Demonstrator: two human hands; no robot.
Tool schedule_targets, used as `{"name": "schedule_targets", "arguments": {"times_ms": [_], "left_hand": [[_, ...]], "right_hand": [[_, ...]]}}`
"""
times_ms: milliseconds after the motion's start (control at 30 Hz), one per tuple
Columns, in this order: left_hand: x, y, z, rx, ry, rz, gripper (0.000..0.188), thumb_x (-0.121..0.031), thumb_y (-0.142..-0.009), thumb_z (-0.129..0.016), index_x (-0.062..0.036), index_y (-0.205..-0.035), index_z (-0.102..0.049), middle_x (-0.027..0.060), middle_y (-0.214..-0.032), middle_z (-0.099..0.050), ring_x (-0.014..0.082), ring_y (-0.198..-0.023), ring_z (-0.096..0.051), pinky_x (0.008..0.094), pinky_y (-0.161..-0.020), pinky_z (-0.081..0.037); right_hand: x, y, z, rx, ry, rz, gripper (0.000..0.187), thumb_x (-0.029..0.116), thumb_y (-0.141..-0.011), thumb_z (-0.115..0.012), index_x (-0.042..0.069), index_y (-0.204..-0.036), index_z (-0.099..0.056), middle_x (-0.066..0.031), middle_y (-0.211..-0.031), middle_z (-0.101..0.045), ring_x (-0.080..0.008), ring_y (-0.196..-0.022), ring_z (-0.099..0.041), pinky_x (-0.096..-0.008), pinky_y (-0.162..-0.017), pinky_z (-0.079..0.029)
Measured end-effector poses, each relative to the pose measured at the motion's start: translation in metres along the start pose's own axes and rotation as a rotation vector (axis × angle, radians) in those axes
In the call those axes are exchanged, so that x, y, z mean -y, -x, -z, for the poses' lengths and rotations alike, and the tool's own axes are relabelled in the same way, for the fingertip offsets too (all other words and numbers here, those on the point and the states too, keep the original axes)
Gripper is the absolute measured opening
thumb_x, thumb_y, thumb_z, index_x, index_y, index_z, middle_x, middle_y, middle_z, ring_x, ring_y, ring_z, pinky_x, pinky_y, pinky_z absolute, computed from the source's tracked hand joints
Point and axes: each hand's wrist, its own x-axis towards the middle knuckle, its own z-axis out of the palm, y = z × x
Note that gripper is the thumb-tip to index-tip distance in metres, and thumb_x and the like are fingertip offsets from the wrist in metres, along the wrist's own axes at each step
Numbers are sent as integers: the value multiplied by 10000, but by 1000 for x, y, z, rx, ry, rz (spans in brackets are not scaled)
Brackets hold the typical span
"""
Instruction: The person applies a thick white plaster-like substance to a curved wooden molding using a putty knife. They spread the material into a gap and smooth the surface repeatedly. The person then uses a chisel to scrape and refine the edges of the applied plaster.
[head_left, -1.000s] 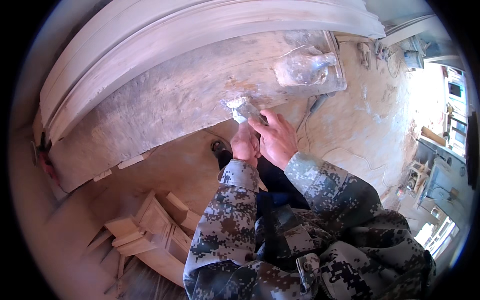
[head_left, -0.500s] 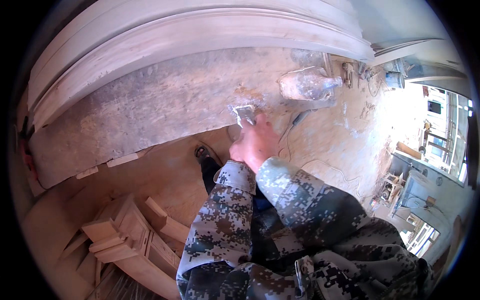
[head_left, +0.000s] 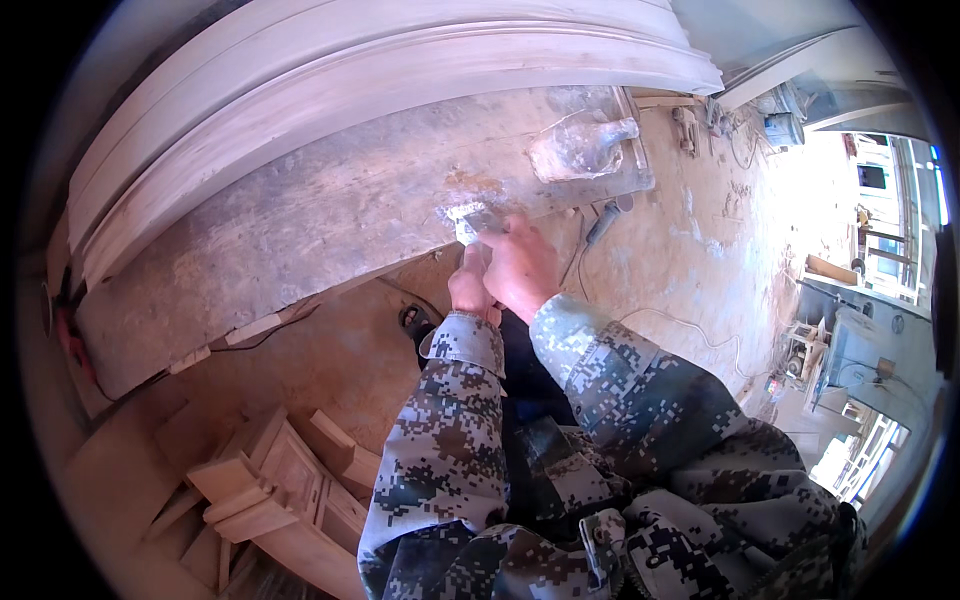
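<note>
At the near edge of a worn, dusty wooden bench (head_left: 300,215), my hands work close together. My right hand (head_left: 524,268) is closed around a putty knife, whose flat grey blade (head_left: 484,219) points toward the bench. Just left of it and partly behind it, my left hand (head_left: 470,284) is closed, with a whitish flat piece (head_left: 463,232) at its fingertips; what exactly it grips is hidden. Crumbly white putty (head_left: 462,211) lies on the bench beside the blade, below a rusty-brown patch. A dusty clear bottle (head_left: 582,146) rests on its side toward the bench's right end.
Long pale wooden mouldings (head_left: 380,75) run along the bench's far side. A grey cylindrical tool (head_left: 606,220) with a cord stands just off the near edge. Wooden furniture parts (head_left: 285,490) are piled at lower left. A cable (head_left: 690,350) trails over the dusty floor at right.
The two hands have drawn slightly apart, so the left hand's fingers show more beside the right. The knife blade has tilted over to the left. The whole view has shifted a little.
</note>
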Motion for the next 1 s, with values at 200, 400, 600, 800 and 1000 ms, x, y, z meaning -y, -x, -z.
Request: {"name": "schedule_targets", "arguments": {"times_ms": [200, 400, 600, 800, 1000], "left_hand": [[10, -1, 19, 149, 28, 9, 426, -328, -1125, -427, -2, -1365, -561, 117, -1186, -676, 231, -1026, -683, 379, -872, -561], [3, -4, 15, 224, 98, 31, 426, -322, -1127, -427, -4, -1384, -547, 121, -1214, -669, 231, -1051, -679, 383, -894, -557], [-9, 7, 4, 196, 176, 65, 427, -316, -1129, -427, -7, -1403, -533, 126, -1242, -663, 232, -1076, -675, 388, -916, -554], [-13, 7, 8, 204, 158, 57, 429, -316, -1129, -428, -11, -1412, -532, 128, -1266, -661, 232, -1101, -674, 388, -931, -554], [-17, 10, 11, 6, 34, 82, 426, -340, -1125, -404, -18, -1343, -578, 101, -1178, -671, 222, -1024, -669, 361, -852, -558]], "right_hand": [[22, -7, -4, 63, 41, -111, 291, 147, -797, -729, 155, -1083, -782, -135, -1140, -609, -351, -1078, -635, -453, -890, -536], [46, -15, 0, 150, 190, -130, 325, 205, -709, -823, 59, -996, -778, -164, -1197, -597, -362, -1141, -622, -414, -941, -532], [37, -15, 4, 123, 42, -105, 236, 183, -822, -739, 48, -1013, -772, -182, -1206, -586, -376, -1168, -600, -449, -949, -522], [24, -5, 0, 56, 18, 3, 308, 171, -893, -650, 83, -1183, -706, -209, -1236, -559, -404, -1145, -598, -510, -929, -521], [38, -4, -5, 105, 72, -42, 362, 150, -831, -698, 81, -1186, -688, -202, -1249, -531, -396, -1146, -590, -500, -918, -531]]}}
